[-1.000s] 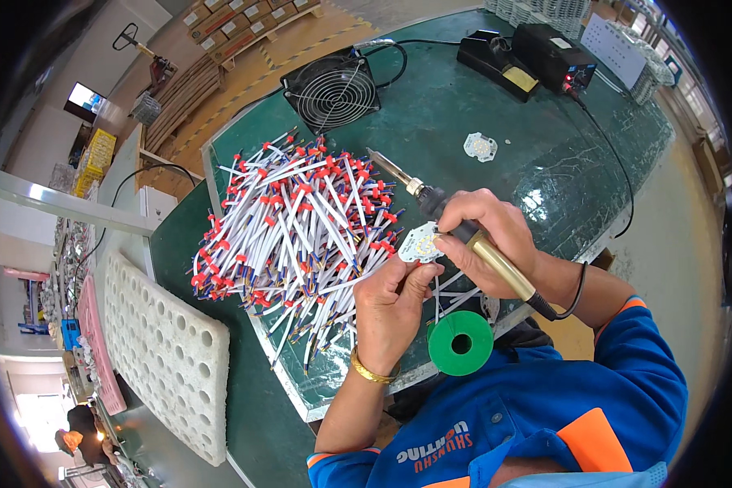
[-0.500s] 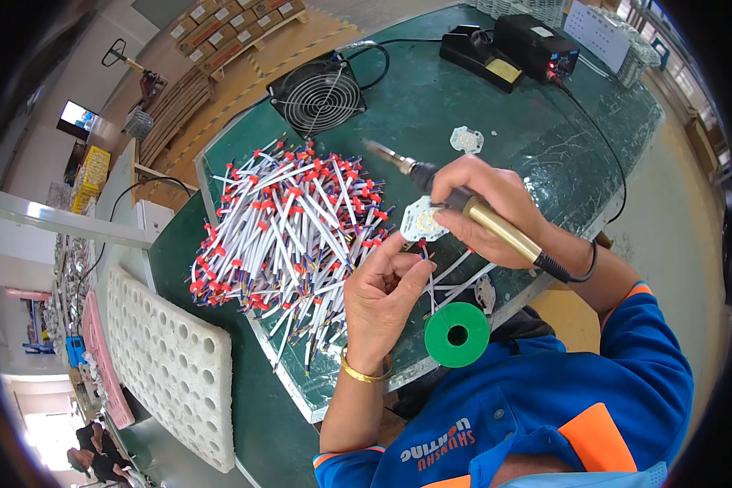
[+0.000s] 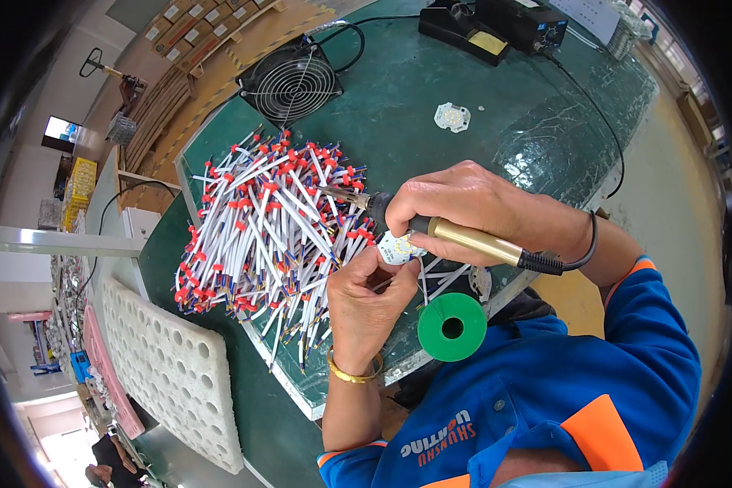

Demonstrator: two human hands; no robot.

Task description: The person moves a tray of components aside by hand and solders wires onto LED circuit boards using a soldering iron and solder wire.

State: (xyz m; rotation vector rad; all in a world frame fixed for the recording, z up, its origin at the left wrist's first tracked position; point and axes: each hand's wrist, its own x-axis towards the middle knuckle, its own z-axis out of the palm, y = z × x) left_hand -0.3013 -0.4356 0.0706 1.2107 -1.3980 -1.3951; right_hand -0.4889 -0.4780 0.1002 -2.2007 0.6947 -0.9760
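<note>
A small white LED circuit board (image 3: pixel 398 249) with yellowish dots is held at its lower edge by my left hand (image 3: pixel 358 305), thumb and fingers closed. A white cable (image 3: pixel 422 283) hangs by the left thumb; its joint to the board is hidden. My right hand (image 3: pixel 472 203) grips a soldering iron (image 3: pixel 476 241) with a gold handle, its tip pointing left over the cable pile, apart from the board. Right fingertips also touch the board's upper edge. Just below the hands is a green spool (image 3: pixel 431 325). The cable pile (image 3: pixel 260 220), white with red collars and blue ends, lies left.
Beyond the hands lies another LED board (image 3: pixel 452 117). A third board (image 3: pixel 480 282) sits near the table edge. Farther back stand a black fan (image 3: pixel 293 88), an iron stand (image 3: pixel 464 37) and a soldering station (image 3: pixel 525 24). A white foam tray with holes (image 3: pixel 171 370) is at left.
Both hands have shifted slightly left and down with the board, which is now tilted and lower in the left fingers. The iron's tip has swung down over the pile. The view has shifted too.
</note>
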